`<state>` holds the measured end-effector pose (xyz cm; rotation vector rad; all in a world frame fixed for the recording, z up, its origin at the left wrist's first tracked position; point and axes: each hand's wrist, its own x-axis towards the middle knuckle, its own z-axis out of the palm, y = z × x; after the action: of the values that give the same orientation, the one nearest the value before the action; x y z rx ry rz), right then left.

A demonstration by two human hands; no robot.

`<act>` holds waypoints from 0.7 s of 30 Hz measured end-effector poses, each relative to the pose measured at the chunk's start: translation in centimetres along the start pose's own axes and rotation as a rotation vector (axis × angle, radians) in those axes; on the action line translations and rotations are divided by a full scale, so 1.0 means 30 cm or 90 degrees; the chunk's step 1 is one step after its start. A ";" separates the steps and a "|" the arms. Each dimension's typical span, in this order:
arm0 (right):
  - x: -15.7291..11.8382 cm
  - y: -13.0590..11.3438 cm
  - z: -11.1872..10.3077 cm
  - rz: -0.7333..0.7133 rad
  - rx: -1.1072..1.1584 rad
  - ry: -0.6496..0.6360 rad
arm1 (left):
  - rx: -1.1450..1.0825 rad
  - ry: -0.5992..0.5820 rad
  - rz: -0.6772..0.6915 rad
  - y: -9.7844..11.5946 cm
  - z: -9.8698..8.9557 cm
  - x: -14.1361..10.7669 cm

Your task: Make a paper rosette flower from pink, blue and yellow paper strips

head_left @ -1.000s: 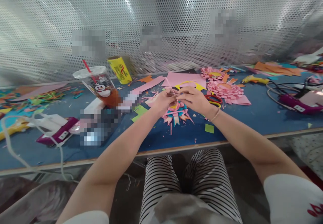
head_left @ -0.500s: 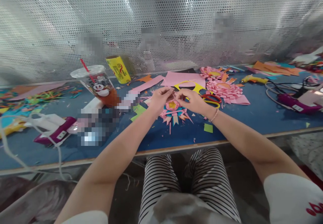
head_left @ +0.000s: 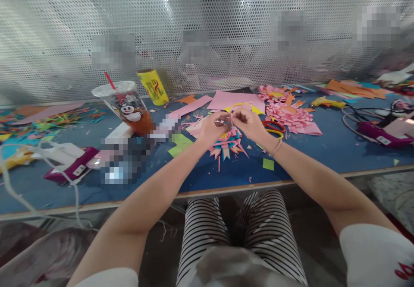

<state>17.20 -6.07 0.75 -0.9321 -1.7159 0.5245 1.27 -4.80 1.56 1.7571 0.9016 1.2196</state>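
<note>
Head view: the left hand (head_left: 214, 127) and right hand (head_left: 248, 124), fingertips pinched close together, hold a thin pink paper strip (head_left: 230, 119) between them, just above the pink-and-blue paper rosette (head_left: 227, 145) on the table (head_left: 207, 179). A snowman (head_left: 131, 113) decorates the plastic cup (head_left: 138, 121); lettering (head_left: 158, 89) on the yellow tube (head_left: 153, 88) is too small to read.

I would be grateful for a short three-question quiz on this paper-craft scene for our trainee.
1. True or false: a thin red straw stands in the clear plastic cup.
2. Which wears a thin pale bracelet at the wrist: the bare left hand or the bare right hand?
3. What lies on the blue table just below both hands?
A) yellow tube
B) pink-and-blue paper rosette
C) orange paper stack

Key: 1 true; 2 right hand; 3 B.
</note>
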 end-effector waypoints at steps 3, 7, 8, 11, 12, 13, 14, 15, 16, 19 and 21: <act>0.007 -0.003 -0.004 0.006 0.030 0.037 | -0.013 -0.018 0.003 -0.005 0.007 -0.004; 0.010 -0.018 -0.001 0.047 0.059 0.054 | -0.032 -0.032 -0.010 -0.009 0.007 -0.006; 0.011 -0.021 0.000 0.057 0.067 0.055 | -0.036 -0.034 -0.015 -0.009 0.007 -0.007; 0.013 -0.023 0.002 0.083 0.102 0.049 | -0.044 -0.038 -0.024 -0.011 0.008 -0.007; 0.014 -0.022 0.002 0.089 0.113 0.045 | -0.040 -0.037 -0.022 -0.012 0.008 -0.007; 0.015 -0.021 0.001 0.092 0.121 0.043 | -0.030 -0.036 -0.017 -0.014 0.009 -0.006; 0.016 -0.019 0.001 0.093 0.129 0.043 | -0.018 -0.034 -0.010 -0.015 0.010 -0.005; 0.017 -0.018 0.001 0.092 0.140 0.044 | -0.005 -0.031 0.000 -0.016 0.010 -0.004; 0.017 -0.016 0.002 0.091 0.154 0.046 | 0.006 -0.027 0.010 -0.016 0.011 -0.003; 0.016 -0.011 0.005 0.108 0.230 0.045 | 0.016 -0.016 0.024 -0.013 0.012 -0.005; 0.015 -0.007 0.009 0.126 0.274 0.039 | 0.007 -0.012 0.022 -0.008 0.013 -0.007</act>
<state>16.83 -5.82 1.08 -0.7959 -1.3848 0.9443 1.54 -4.94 1.18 1.7973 0.8725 1.2208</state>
